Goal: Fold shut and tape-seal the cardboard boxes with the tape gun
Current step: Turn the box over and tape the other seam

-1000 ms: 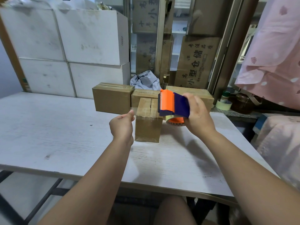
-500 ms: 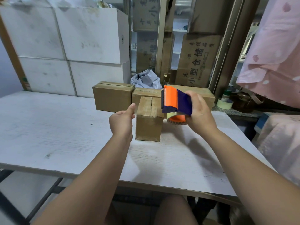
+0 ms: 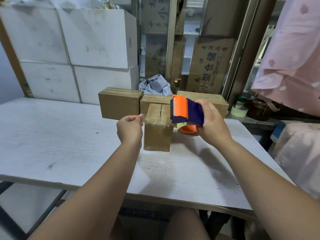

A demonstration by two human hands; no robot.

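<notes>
One head-worn camera looks forward and down across the table [image 3: 52, 135] from its near edge, close above the left hand [image 3: 129, 130] and right hand [image 3: 213, 123], facing white cartons [image 3: 90, 40] beyond the far edge.

left grip [image 3: 129, 130]: curled, thumb forward | right grip [image 3: 212, 122]: clasping tape gun [image 3: 186, 111] | forearms extended

text | brown carton [image 3: 211, 66] at back: "小型仓储", small print unclear | upper carton [image 3: 155, 14]: "小", rest unreadable
</notes>
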